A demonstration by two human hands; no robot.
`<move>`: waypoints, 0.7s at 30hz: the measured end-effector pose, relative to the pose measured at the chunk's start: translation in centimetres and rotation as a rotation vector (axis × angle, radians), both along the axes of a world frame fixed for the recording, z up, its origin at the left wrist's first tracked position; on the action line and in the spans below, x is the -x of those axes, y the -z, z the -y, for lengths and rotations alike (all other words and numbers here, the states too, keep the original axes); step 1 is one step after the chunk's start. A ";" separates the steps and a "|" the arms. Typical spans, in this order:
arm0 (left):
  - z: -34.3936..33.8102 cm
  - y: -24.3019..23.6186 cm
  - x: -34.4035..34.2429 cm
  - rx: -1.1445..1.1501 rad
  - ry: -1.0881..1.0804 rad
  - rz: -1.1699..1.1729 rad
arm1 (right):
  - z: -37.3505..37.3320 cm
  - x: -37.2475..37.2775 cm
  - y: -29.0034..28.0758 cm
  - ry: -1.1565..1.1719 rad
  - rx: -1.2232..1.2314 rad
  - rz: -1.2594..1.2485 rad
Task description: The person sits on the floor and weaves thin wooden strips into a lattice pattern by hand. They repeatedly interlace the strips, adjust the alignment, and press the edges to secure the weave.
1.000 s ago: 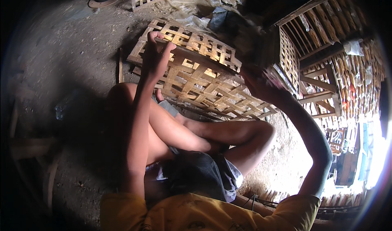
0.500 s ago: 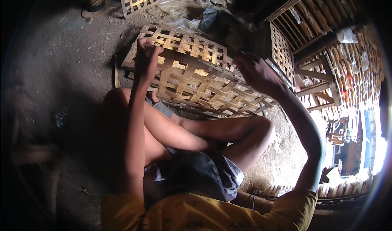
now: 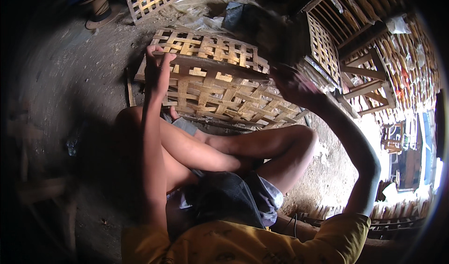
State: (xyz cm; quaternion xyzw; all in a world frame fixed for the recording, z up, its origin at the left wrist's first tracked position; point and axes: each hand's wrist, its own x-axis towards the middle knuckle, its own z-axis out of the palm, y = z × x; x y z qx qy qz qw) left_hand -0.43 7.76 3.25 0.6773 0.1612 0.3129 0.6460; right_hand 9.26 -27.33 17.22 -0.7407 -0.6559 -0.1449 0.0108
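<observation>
In front of my crossed legs stands a woven bamboo panel, an open lattice of flat strips with a dark top rail, tilted on its long edge. My left hand is closed round the left end of that rail, fingers over the top and thumb on the near side. At the rail's right end is my right hand, dark and blurred by motion. Its fingers are hard to make out, so whether it holds anything cannot be told. Behind the held panel lies another lattice panel, partly covered by it.
A further lattice panel leans at the far left near a spool-like stand. Crumpled clear plastic lies behind. To the right are another lattice panel and a wooden frame. A dim wooden stool-like shape stands at left.
The view has shifted a little, so the panels and my left hand appear farther left. My right hand has moved slightly right and down from the rail's end. My left hand keeps its hold.
</observation>
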 end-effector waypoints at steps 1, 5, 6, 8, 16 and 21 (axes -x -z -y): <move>0.0 0.3 -0.3 -0.022 0.012 0.010 | 1.6 0.3 -0.2 0.078 0.001 -0.037; 0.5 -0.1 -0.5 -0.069 -0.018 -0.063 | 8.1 -0.9 -1.3 0.421 0.287 -0.089; 0.7 -0.1 -0.5 -0.060 -0.008 -0.068 | 9.7 -1.0 -1.4 0.384 0.287 -0.032; -0.3 -0.4 0.1 -0.075 -0.032 -0.085 | 11.1 -1.7 -1.3 0.267 0.252 0.076; 0.4 -0.7 -0.2 -0.089 -0.042 -0.124 | 10.6 1.1 -3.6 0.722 0.387 -0.196; 1.3 -0.9 -0.1 -0.026 -0.036 -0.050 | 17.0 -3.1 -4.7 0.784 0.098 -0.583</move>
